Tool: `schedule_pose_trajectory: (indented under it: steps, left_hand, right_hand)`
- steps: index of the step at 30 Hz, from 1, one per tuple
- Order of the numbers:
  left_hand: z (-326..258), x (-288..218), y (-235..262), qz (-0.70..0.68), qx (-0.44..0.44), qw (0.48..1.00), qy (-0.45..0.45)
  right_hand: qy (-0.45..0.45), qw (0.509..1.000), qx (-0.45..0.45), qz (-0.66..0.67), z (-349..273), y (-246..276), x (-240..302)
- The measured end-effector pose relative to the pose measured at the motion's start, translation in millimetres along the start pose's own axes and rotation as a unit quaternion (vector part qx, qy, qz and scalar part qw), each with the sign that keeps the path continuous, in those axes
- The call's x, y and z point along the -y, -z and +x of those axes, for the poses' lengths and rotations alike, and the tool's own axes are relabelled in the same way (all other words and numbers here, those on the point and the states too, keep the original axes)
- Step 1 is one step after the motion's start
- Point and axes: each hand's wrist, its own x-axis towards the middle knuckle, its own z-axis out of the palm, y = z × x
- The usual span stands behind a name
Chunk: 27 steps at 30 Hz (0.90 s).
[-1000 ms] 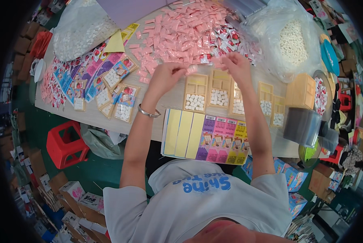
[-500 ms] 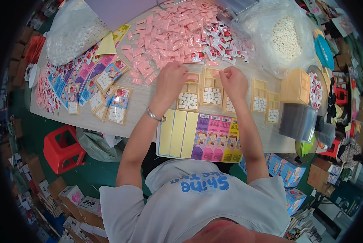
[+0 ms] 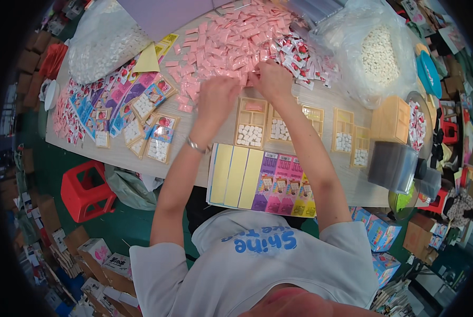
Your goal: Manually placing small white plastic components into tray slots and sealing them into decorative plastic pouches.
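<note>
Sachets (image 3: 236,37) in pink wrappers, too many for me to count, lie heaped just beyond both hands. On my feed the left hand (image 3: 218,96) has its fingers drawn in at the heap's near edge; they blur, and I cannot tell whether they pinch anything. Close to its right, the right hand (image 3: 273,82) gathers its fingertips against the sachets; I cannot make out what, if anything, sits between them.

One pink sachet (image 3: 254,106) lies in the far compartment of the leftmost tray (image 3: 251,120), just below the gap between the hands. I count four more trays (image 3: 343,127), running off below and right of the right hand, some partly behind its forearm. White pieces (image 3: 250,135) show in at least four of the five.

Left of the left hand I make out at least five filled packs (image 3: 162,137), some overlapping. Below both hands lies one stack of card sheets (image 3: 236,174), three plain yellow strips at its left. Two clear bags (image 3: 104,47) of white pieces flank the heap, one off each hand.

The tabletop (image 3: 357,185) is pale wood-grain. Around it I see green floor (image 3: 125,224), a red stool (image 3: 72,198) low on the left hand's side, and cartons (image 3: 96,251).
</note>
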Motion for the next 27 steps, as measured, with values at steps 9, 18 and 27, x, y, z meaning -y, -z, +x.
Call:
schedule_pose_trajectory:
  steps: [9, 18, 27]
  left_hand:
    - [40.4, 19.2, 13.0, 0.219, -0.064, 0.972, -0.063]
    - [40.6, 7.9, 27.6, 0.131, -0.075, 0.988, -0.017]
    - [13.4, -99.1, -28.3, -0.288, 0.113, 0.947, 0.082]
  right_hand:
    - [-0.064, 0.988, -0.107, 0.093, -2.6, 23.7, -33.0]
    - [-0.061, 0.984, -0.001, 0.166, -68.5, 108.5, -137.3]
    - [-0.026, 0.997, 0.011, 0.069, -124.7, 110.7, -128.9]
